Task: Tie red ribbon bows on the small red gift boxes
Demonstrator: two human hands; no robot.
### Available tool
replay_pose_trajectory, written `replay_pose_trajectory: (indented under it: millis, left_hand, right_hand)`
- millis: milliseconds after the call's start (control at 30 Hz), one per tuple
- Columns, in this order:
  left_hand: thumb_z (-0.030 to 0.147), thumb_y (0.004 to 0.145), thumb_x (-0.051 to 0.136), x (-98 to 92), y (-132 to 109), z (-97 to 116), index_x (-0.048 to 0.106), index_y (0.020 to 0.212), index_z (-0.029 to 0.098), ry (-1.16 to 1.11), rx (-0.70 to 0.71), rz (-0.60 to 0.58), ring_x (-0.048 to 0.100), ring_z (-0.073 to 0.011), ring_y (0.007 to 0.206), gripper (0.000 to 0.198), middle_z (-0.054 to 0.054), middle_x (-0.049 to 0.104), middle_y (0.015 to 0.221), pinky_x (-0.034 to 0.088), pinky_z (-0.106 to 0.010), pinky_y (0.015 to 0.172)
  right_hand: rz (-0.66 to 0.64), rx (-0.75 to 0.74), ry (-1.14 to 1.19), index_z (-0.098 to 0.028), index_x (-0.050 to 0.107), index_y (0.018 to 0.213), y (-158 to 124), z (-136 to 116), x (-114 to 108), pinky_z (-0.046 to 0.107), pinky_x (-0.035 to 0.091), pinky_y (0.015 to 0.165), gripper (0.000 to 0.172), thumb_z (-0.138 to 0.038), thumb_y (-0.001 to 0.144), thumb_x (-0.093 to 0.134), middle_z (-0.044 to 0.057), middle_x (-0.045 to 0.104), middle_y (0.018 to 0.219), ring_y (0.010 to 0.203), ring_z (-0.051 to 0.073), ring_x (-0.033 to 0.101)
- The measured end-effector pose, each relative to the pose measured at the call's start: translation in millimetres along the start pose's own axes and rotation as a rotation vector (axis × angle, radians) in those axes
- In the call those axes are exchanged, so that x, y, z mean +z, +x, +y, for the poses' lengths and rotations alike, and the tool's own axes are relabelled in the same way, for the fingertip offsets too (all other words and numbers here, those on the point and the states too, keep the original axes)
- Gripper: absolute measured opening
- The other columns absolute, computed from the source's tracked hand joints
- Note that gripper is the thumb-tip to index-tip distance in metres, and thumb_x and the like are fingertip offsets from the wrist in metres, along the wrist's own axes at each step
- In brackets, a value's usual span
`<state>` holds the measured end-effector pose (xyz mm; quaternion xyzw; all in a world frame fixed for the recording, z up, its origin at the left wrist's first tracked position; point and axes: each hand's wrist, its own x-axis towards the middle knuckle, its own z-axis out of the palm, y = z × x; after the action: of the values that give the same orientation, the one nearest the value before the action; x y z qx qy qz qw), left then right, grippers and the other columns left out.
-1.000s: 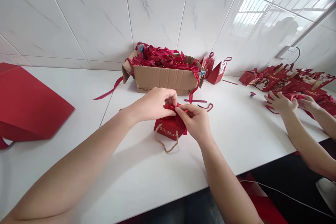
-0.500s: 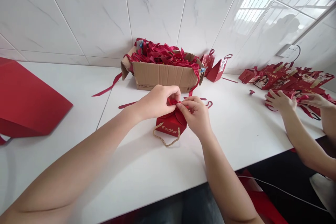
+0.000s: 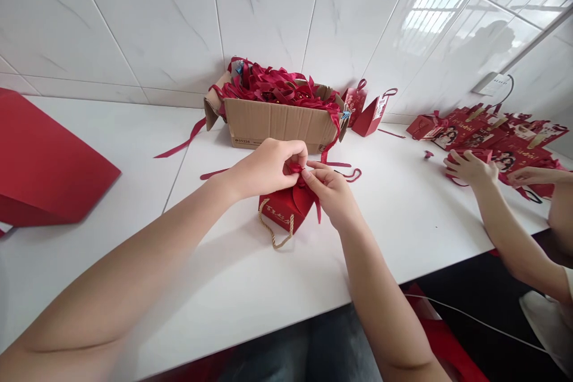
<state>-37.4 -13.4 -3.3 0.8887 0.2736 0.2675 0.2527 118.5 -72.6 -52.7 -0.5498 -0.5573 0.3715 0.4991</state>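
Observation:
In front of me on the white table (image 3: 215,286) stands a small red gift box (image 3: 278,210) with gold lettering and a twisted gold cord handle (image 3: 268,230) hanging at its near side. On top of it, my left hand (image 3: 273,168) is closed in a pinch on a red ribbon (image 3: 296,168) at the box's peak. From the other side my right hand (image 3: 330,191) pinches the same ribbon, thumb and finger pressed together. A loose ribbon tail hangs below the right hand. The fingers partly hide the ribbon's knot or loop.
Behind the hands sits a cardboard box (image 3: 277,122) heaped with red ribbons. Two red boxes (image 3: 369,119) stand beside it. A large red shape (image 3: 49,161) lies at left. On the right, a co-worker's hands (image 3: 474,168) work near several red gift boxes (image 3: 501,137).
The red gift box has turned slightly, its cord handle shifting left, and a ribbon tail now shows below my right hand. The co-worker's hands have moved apart.

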Motion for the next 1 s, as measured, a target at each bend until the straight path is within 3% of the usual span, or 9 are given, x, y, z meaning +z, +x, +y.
replay_pose_trajectory:
  millis: [100, 200, 333, 500, 633, 700, 867, 1000]
  left_hand:
    - [0.012, 0.072, 0.059, 0.7, 0.0, -1.1, 0.056, 0.077, 0.018, 0.002, 0.002, 0.034, 0.055, -0.0088, 0.063, 0.008, 0.004, 0.062, 0.072, 0.043, -0.02, 0.06]
    - [0.015, 0.074, 0.06, 0.1, 0.3, -3.5, 0.056, 0.079, 0.018, 0.014, -0.009, 0.052, 0.058, -0.0101, 0.066, 0.007, 0.003, 0.065, 0.075, 0.044, -0.021, 0.06]
    - [0.017, 0.075, 0.06, 1.7, 1.6, -8.8, 0.058, 0.079, 0.019, 0.051, 0.017, 0.069, 0.06, -0.011, 0.068, 0.005, 0.003, 0.066, 0.077, 0.045, -0.022, 0.062]
    - [0.016, 0.076, 0.058, 5.8, 3.2, -11.9, 0.058, 0.081, 0.019, 0.053, 0.017, 0.097, 0.06, -0.0114, 0.071, 0.005, 0.003, 0.066, 0.078, 0.046, -0.023, 0.065]
    - [0.022, 0.075, 0.062, -4.0, 1.8, -8.6, 0.059, 0.086, 0.018, 0.145, -0.022, 0.121, 0.059, -0.0139, 0.08, 0.012, -0.001, 0.064, 0.09, 0.047, -0.024, 0.067]
    - [0.027, 0.075, 0.064, -11.3, -0.1, -6.9, 0.061, 0.082, 0.018, 0.221, -0.075, 0.077, 0.058, -0.0146, 0.077, 0.012, -0.002, 0.062, 0.09, 0.045, -0.025, 0.064]
    - [0.035, 0.079, 0.06, -17.5, -2.5, -8.1, 0.069, 0.074, 0.022, 0.23, -0.137, -0.161, 0.058, -0.0137, 0.069, 0.017, 0.0, 0.066, 0.082, 0.042, -0.025, 0.056]
    - [0.033, 0.08, 0.059, -13.6, -0.1, -10.1, 0.071, 0.074, 0.022, 0.198, -0.11, -0.148, 0.058, -0.0128, 0.068, 0.018, 0.001, 0.068, 0.081, 0.042, -0.025, 0.057]
  right_hand:
    - [-0.031, 0.047, 0.17, -0.02, 0.067, 0.063, 1.2, 2.1, 0.1, 0.04, 0.04, 0.102, 0.034, -0.047, 0.083, 0.061, 0.009, 0.068, 0.106, 0.132, 0.026, 0.044]
    - [-0.036, 0.093, 0.248, -0.021, 0.07, 0.066, 2.0, 2.3, -0.4, 0.039, 0.039, 0.104, 0.03, -0.046, 0.081, 0.064, 0.008, 0.068, 0.112, 0.134, 0.025, 0.042]
    - [-0.069, 0.088, 0.259, -0.021, 0.069, 0.063, 1.9, 0.3, -3.4, 0.039, 0.039, 0.106, 0.031, -0.047, 0.081, 0.064, 0.007, 0.068, 0.115, 0.135, 0.026, 0.041]
    - [-0.063, 0.043, 0.22, -0.022, 0.066, 0.055, 1.5, 0.4, -4.5, 0.041, 0.031, 0.112, 0.035, -0.043, 0.083, 0.063, 0.008, 0.073, 0.1, 0.142, 0.023, 0.032]
    - [-0.035, 0.039, 0.229, -0.023, 0.07, 0.061, 1.5, 0.4, -0.2, 0.042, 0.032, 0.112, 0.029, -0.042, 0.083, 0.063, 0.008, 0.074, 0.093, 0.141, 0.022, 0.034]
    - [-0.036, 0.044, 0.245, -0.024, 0.072, 0.065, 1.5, -0.1, 1.3, 0.042, 0.033, 0.111, 0.027, -0.043, 0.082, 0.063, 0.008, 0.074, 0.098, 0.141, 0.023, 0.035]
    - [-0.039, 0.05, 0.234, -0.025, 0.073, 0.064, 1.3, -0.6, 1.2, 0.043, 0.03, 0.113, 0.029, -0.047, 0.081, 0.064, 0.007, 0.074, 0.098, 0.141, 0.023, 0.034]
    - [-0.031, 0.052, 0.25, -0.024, 0.073, 0.063, 0.6, -0.9, 0.5, 0.042, 0.03, 0.114, 0.03, -0.049, 0.079, 0.065, 0.007, 0.074, 0.101, 0.142, 0.023, 0.032]
